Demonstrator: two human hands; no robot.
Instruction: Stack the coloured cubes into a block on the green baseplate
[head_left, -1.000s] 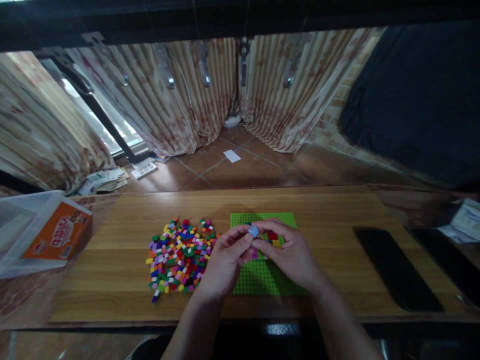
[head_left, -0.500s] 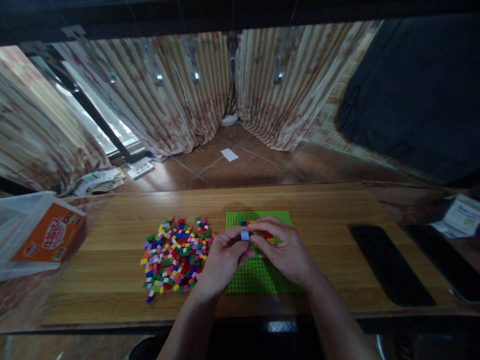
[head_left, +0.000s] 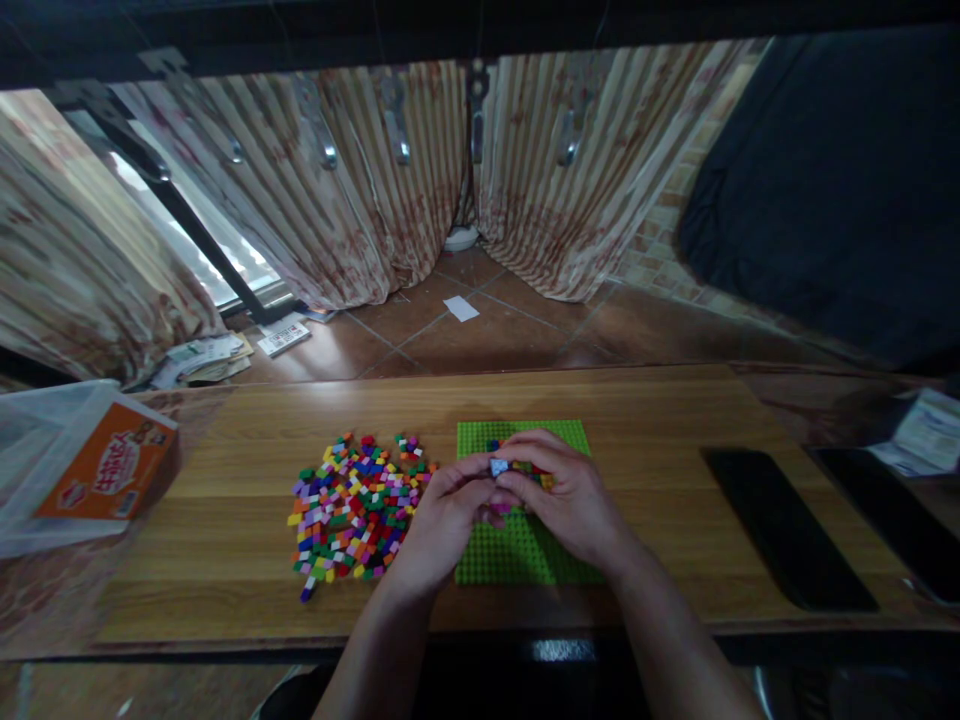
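Between the fingertips of both hands is a small light-blue building brick [head_left: 499, 467], held above the green baseplate [head_left: 525, 560]. My left hand [head_left: 448, 505] pinches it from the left. From the right, my right hand [head_left: 559, 485] grips it with thumb and forefinger. Colored bricks [head_left: 541, 478] sit on the baseplate behind and under the hands, mostly hidden by my fingers. A pink piece [head_left: 501, 508] shows just below my left fingertips; whether it is held or lies on the plate, I cannot tell.
A loose heap of multicolored bricks [head_left: 352, 510] lies on the wooden table [head_left: 247, 430] left of the baseplate. A clear plastic box [head_left: 56, 420] with an orange label stands at the far left. Two dark flat phone-like objects lie on the right, one of them [head_left: 787, 530] nearer the baseplate.
The light-blue brick has turned a little between my fingers, and my right fingers now close over more of it. The whole view has shifted slightly.
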